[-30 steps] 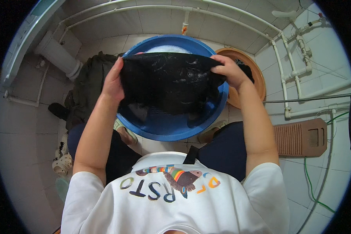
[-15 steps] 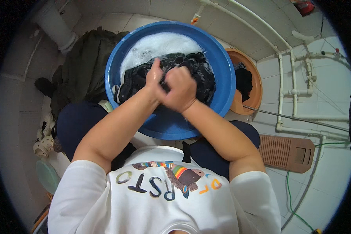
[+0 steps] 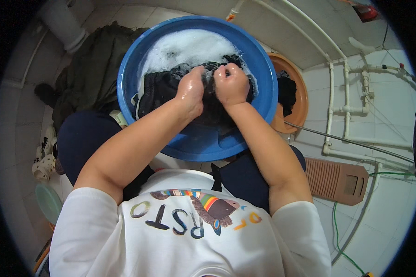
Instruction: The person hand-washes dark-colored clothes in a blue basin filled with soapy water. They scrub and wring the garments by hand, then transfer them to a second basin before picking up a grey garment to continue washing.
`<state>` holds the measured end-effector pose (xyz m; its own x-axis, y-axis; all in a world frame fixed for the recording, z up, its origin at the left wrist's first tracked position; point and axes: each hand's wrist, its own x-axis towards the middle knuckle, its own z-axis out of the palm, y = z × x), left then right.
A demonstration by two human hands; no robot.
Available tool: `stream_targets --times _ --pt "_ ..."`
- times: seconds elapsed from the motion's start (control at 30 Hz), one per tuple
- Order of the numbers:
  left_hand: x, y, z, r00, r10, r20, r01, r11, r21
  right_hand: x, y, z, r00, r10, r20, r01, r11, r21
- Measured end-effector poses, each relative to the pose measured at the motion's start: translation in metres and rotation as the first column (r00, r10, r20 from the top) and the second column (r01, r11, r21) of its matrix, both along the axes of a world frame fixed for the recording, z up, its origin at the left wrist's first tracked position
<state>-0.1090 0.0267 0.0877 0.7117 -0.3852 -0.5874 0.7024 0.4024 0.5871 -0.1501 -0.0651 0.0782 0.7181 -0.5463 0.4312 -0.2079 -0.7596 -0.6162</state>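
Observation:
A black garment (image 3: pixel 159 92) lies soaked in a blue basin (image 3: pixel 125 60), with white suds (image 3: pixel 185 46) along the far side. Over the middle of the garment, my left hand (image 3: pixel 191 90) is closed on a bunched part of it, its fingers mostly hidden behind the thumb side. My right hand (image 3: pixel 232 84) makes a fist beside it, gripping the same wet cloth. A short stretch of dark fabric shows between the two hands, which are a little apart. Both hands are wet.
An orange basin (image 3: pixel 305 99) holding dark cloth stands right of the blue one. A brown washboard (image 3: pixel 337 180) lies on the tiles at right, near white pipes (image 3: pixel 332 92). Dark green clothing (image 3: pixel 88 74) is heaped at left, with light clogs (image 3: pixel 44 167) nearer me.
My hands were pressed together and blurred over the garment; now they are drawn apart side by side. My right hand has shifted right. The whole view has shifted slightly.

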Motion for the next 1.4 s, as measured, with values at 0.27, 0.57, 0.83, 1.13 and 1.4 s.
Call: stream_targets --times 0.27,0.57,0.83,1.13,1.4 --pt "0.011 0.01 -0.007 0.999 0.019 0.046 -0.019 1.0 -0.009 -0.002 0.024 0.001 0.953 0.22 0.21 -0.187 0.969 -0.163" --pt "0.082 0.061 0.04 0.332 -0.847 0.415 -0.096 0.407 0.908 -0.02 -0.097 0.006 0.746 0.516 -0.422 -0.276 0.815 0.509" --pt "0.003 0.033 0.034 -0.302 -0.811 0.501 -0.316 0.581 0.75 -0.027 -0.075 0.005 0.648 0.529 -0.549 -0.443 0.847 0.294" --pt "0.023 0.049 0.065 -0.392 -0.857 0.335 0.147 0.301 0.942 -0.049 -0.116 -0.036 0.538 0.208 -0.817 -0.414 0.91 -0.041" --pt "0.072 0.081 0.071 0.667 -0.268 0.695 0.436 0.897 -0.072 -0.034 -0.103 -0.011 0.68 0.571 -0.46 -0.492 0.82 0.292"
